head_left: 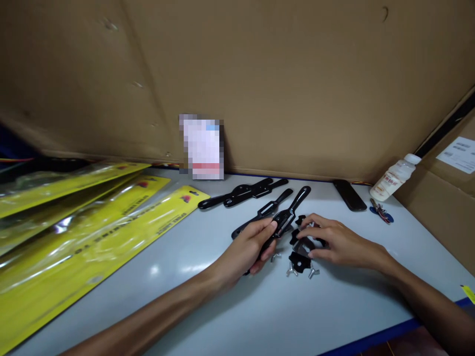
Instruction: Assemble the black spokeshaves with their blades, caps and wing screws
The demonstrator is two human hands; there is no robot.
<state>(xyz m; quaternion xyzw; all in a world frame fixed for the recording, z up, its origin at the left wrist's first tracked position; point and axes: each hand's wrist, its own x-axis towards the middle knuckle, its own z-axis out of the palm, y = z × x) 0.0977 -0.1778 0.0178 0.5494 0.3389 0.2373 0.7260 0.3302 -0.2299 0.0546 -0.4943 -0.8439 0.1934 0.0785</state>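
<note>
left hand [247,249] is wrapped around a black metal tool body [282,217], holding it near the middle of the grey surface [185,287] with one handle pointing up and away. right hand [336,242] lies palm down, fingers curled over a pile of small black parts [300,261], so most of them are hidden; can't tell if it's actually gripping one. a couple of silver wing nuts [291,270] poke out below. more black tool bodies [245,192] sit behind. yellow packages [92,232] on the left have writing, too blurry to read. bottle [394,177] label is unreadable too, and the card [202,147] is pixelated.
</note>
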